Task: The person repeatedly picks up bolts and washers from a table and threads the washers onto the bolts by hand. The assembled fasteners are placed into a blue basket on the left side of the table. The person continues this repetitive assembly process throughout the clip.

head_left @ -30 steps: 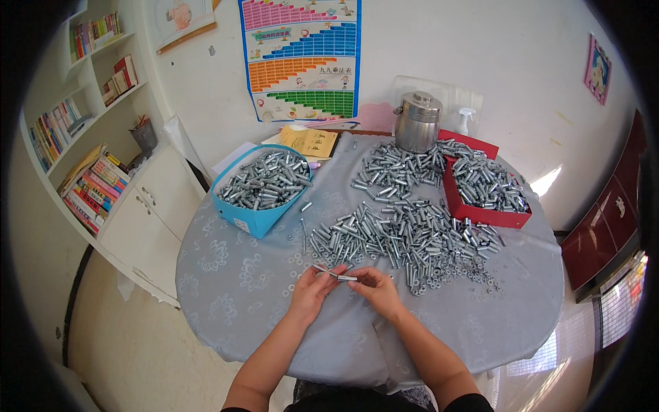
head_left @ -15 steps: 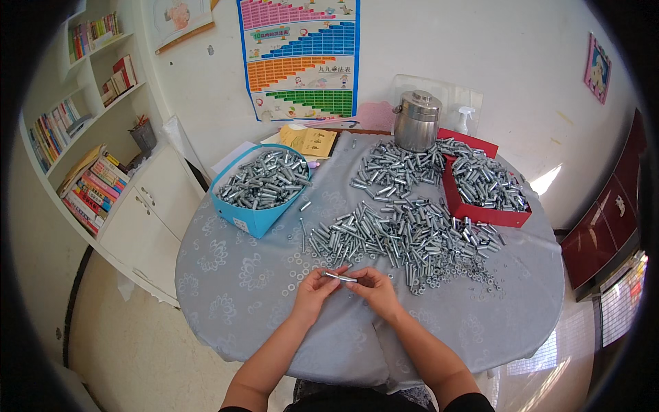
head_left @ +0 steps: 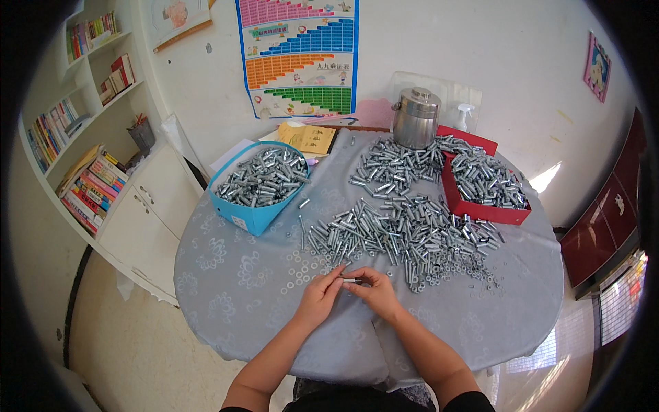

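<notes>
My left hand point(head_left: 318, 296) and my right hand point(head_left: 375, 294) meet above the near middle of the table. Between their fingertips is a metal expansion bolt point(head_left: 352, 280), lying roughly crosswise. Both hands are closed on it, and the left fingers cover much of its left part. Just beyond the hands spreads a pile of loose bolts and metal sleeves point(head_left: 384, 230). Flat washers point(head_left: 296, 269) lie scattered to the left of my fingers. Small nuts and rings point(head_left: 446, 268) are heaped to the right.
A blue box point(head_left: 255, 218) full of metal anchors stands at the left. At the right, a red box point(head_left: 491, 214) holds metal sleeves. More metal pieces point(head_left: 395, 165) are heaped by a steel pot point(head_left: 416, 118). A yellow booklet point(head_left: 312, 139) lies at the back edge of the grey tablecloth point(head_left: 274, 323).
My left fingers have shifted over the bolt and straightened, so less of it shows between my hands. The hands have drawn slightly closer together. Boxes and piles stay put.
</notes>
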### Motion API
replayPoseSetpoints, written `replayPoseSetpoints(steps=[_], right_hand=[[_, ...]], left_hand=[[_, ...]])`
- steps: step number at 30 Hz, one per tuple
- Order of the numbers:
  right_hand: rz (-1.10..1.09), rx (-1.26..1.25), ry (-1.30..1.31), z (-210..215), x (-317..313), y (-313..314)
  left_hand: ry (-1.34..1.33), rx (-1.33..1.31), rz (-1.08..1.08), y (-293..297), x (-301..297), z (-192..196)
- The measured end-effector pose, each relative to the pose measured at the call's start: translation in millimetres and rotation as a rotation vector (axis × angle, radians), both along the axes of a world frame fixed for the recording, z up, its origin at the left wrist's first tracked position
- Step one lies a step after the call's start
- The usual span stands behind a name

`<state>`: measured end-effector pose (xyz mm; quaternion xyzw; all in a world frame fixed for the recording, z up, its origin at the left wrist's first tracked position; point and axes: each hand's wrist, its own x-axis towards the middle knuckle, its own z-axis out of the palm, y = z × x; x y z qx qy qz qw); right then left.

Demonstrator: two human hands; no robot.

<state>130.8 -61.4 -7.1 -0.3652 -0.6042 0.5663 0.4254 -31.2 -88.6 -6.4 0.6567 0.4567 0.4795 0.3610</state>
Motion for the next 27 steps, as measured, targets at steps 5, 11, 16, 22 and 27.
replayPoseSetpoints(steps=[5,11,16,22,27], right_hand=[[-0.182,0.149,0.017,12.4,-0.1,5.7],[-0.444,0.112,-0.077,-2.2,25.1,23.2],[-0.338,0.443,-0.416,0.6,14.8,14.0],[-0.202,0.658,-0.542,0.9,3.6,9.3],[-0.073,0.766,-0.584,-2.7,-18.1,-0.1]], left_hand=[[-0.339,-0.252,0.077,-0.7,-6.6,9.8],[-0.788,-0.221,0.293,14.7,-36.4,8.7],[-0.804,-0.283,0.244,12.5,-33.4,9.9],[-0.799,-0.273,0.284,11.5,-35.2,12.4],[-0.778,-0.272,0.299,12.1,-35.9,9.6]])
